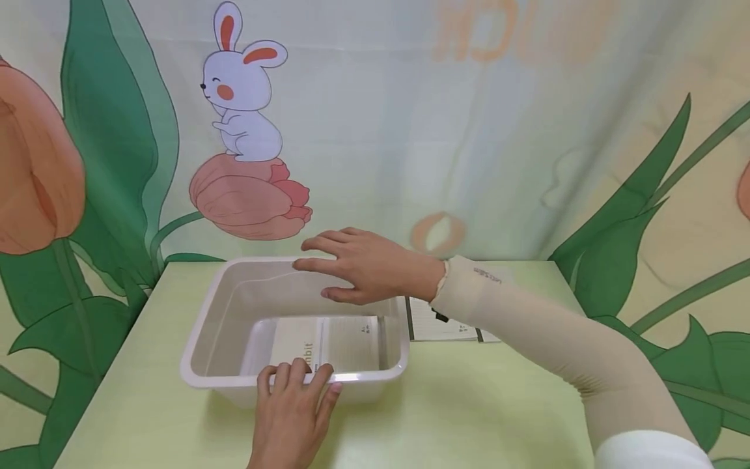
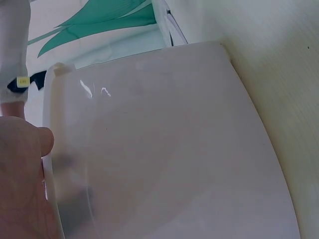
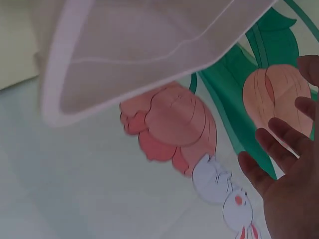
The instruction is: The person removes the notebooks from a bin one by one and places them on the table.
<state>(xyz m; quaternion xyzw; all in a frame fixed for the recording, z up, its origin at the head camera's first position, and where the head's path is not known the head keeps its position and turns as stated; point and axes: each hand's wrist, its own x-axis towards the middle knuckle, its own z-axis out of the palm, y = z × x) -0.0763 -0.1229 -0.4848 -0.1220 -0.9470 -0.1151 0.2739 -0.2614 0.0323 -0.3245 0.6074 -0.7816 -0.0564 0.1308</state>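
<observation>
A white plastic basin (image 1: 225,383) stands on the table, its outer wall (image 2: 164,144) filling the left wrist view. Inside lie pale flat notebooks or pads (image 1: 350,342), side by side; one has greenish letters on it, partly covered by fingers. My left hand (image 1: 293,410) grips the near rim, fingers hooked over the edge. Above the far right part of the basin hovers my right hand (image 1: 372,266), its fingers spread and holding nothing. In the right wrist view that hand (image 3: 294,169) shows apart from the basin (image 3: 144,45).
To the right of the basin, more notebooks or papers (image 1: 439,329) with dark edges lie on the light green table (image 1: 480,397), partly hidden under the right forearm. A small black object (image 1: 439,315) sits there. Behind the table hangs a curtain (image 1: 363,130) printed with tulips and a rabbit.
</observation>
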